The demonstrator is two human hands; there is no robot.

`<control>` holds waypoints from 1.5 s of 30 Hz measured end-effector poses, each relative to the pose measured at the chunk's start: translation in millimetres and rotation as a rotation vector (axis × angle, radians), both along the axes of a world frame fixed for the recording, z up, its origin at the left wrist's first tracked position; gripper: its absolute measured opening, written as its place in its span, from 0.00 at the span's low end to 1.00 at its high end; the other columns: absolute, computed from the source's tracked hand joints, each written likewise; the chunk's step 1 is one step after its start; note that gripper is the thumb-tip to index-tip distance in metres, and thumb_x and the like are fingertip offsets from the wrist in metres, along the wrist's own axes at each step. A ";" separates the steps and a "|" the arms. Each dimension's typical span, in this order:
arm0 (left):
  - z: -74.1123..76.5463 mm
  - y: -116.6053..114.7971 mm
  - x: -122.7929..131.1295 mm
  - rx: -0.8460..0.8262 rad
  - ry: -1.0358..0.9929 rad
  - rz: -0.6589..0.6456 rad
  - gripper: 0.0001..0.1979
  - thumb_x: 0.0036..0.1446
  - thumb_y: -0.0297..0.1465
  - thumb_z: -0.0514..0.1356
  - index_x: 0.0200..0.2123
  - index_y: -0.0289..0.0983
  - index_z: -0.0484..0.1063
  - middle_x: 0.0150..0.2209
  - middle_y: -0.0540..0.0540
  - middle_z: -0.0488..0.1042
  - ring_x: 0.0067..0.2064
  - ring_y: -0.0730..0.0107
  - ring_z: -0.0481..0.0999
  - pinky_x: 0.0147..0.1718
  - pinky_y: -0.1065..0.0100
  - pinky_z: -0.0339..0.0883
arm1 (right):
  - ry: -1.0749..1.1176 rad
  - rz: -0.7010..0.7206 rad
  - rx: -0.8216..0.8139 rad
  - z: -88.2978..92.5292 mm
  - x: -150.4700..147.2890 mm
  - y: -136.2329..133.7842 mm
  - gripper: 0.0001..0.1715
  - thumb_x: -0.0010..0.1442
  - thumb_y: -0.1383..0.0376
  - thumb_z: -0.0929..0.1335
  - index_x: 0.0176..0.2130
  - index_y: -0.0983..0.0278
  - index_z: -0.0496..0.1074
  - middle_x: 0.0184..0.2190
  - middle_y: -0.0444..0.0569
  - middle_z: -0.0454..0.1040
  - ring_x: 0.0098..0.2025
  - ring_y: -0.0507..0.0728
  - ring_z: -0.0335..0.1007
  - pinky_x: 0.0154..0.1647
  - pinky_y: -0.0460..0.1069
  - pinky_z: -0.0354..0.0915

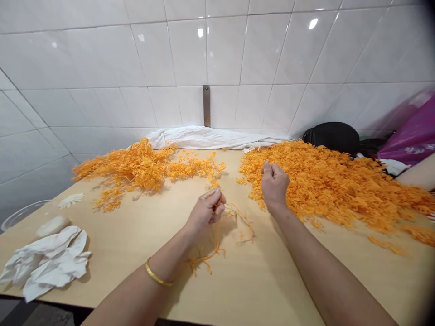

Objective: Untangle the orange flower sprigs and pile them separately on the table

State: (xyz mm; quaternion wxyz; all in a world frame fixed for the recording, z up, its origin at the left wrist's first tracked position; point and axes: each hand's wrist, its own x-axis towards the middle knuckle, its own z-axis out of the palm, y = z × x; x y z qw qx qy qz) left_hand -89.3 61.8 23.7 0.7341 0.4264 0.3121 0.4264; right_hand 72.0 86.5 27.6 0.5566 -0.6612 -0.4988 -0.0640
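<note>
My left hand (207, 210) is closed in a pinch on a thin orange plastic strand (238, 217) that trails down onto the wooden table (142, 244); a gold bangle sits on that wrist. My right hand (273, 183) is raised at the near edge of the large orange pile (333, 185), fingers curled together, pinching something small that I cannot make out. A smaller orange pile (142, 170) lies at the back left.
White crumpled gloves or paper (47, 262) lie at the left front, with a white flower piece (70, 200) and a glass bowl rim (20, 213) beyond. A white cloth (204, 137) runs along the tiled wall. A black bag (331, 136) and purple bag (413, 131) stand right. Another person's arm (416, 175) shows there.
</note>
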 end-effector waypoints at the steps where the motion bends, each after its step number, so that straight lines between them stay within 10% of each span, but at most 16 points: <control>1: 3.1 -0.8 -3.5 -0.013 -0.026 0.009 0.13 0.52 0.38 0.53 0.23 0.35 0.60 0.12 0.56 0.54 0.12 0.85 0.42 0.12 0.78 0.35 | -0.091 0.005 -0.060 -2.9 6.3 1.7 0.19 0.59 0.62 0.55 0.21 0.64 0.61 0.16 0.44 0.61 0.21 0.52 0.54 0.24 0.47 0.48; 7: 47.2 -9.7 -17.8 -0.018 -0.157 0.043 0.11 0.54 0.35 0.52 0.25 0.34 0.64 0.14 0.55 0.55 0.14 0.85 0.44 0.12 0.79 0.38 | -0.543 0.098 -0.256 -23.8 5.2 -4.3 0.19 0.54 0.73 0.58 0.45 0.65 0.66 0.33 0.57 0.69 0.36 0.61 0.59 0.35 0.52 0.50; 12: 73.0 -20.6 -23.9 0.070 -0.109 0.062 0.11 0.55 0.34 0.51 0.26 0.33 0.66 0.16 0.53 0.58 0.14 0.85 0.46 0.12 0.79 0.39 | -0.565 0.186 -0.182 -18.6 -3.7 -11.5 0.12 0.56 0.70 0.58 0.36 0.65 0.69 0.43 0.56 0.66 0.43 0.62 0.56 0.40 0.53 0.50; 20: 27.9 -40.3 -31.4 -0.008 0.110 0.229 0.22 0.50 0.46 0.52 0.17 0.33 0.61 0.15 0.52 0.58 0.17 0.81 0.54 0.17 0.75 0.48 | -0.212 0.696 -0.275 -17.8 -34.1 -25.2 0.23 0.59 0.57 0.56 0.18 0.64 0.60 0.15 0.42 0.59 0.20 0.49 0.53 0.22 0.45 0.48; 27: -5.8 -22.9 -51.2 0.154 0.668 0.454 0.12 0.46 0.37 0.55 0.19 0.34 0.65 0.15 0.53 0.60 0.18 0.79 0.56 0.18 0.75 0.47 | -0.190 1.132 -0.458 -19.0 -48.6 -37.2 0.10 0.49 0.67 0.63 0.19 0.65 0.68 0.16 0.40 0.63 0.20 0.48 0.55 0.21 0.43 0.48; 32: -12.1 -9.9 -53.9 0.324 0.860 0.405 0.05 0.40 0.28 0.58 0.17 0.35 0.65 0.18 0.53 0.62 0.22 0.77 0.60 0.20 0.76 0.50 | -0.057 1.236 -0.478 -21.7 -46.1 -34.9 0.11 0.48 0.68 0.63 0.30 0.62 0.74 0.16 0.40 0.64 0.19 0.48 0.55 0.21 0.43 0.52; 39: -8.5 4.4 -31.0 -0.047 0.510 0.251 0.09 0.38 0.23 0.61 0.16 0.33 0.61 0.13 0.55 0.59 0.16 0.82 0.57 0.16 0.77 0.49 | 0.087 1.381 -0.422 -18.1 -38.6 -28.8 0.15 0.48 0.71 0.62 0.33 0.62 0.75 0.27 0.44 0.70 0.28 0.51 0.64 0.29 0.45 0.61; 45: 14.8 24.9 -16.9 -0.286 0.358 0.064 0.05 0.47 0.24 0.54 0.20 0.32 0.64 0.16 0.49 0.64 0.19 0.72 0.66 0.22 0.68 0.63 | -0.142 1.076 -0.263 -22.7 -44.7 -30.7 0.14 0.46 0.77 0.59 0.24 0.64 0.70 0.30 0.47 0.67 0.32 0.51 0.63 0.32 0.46 0.60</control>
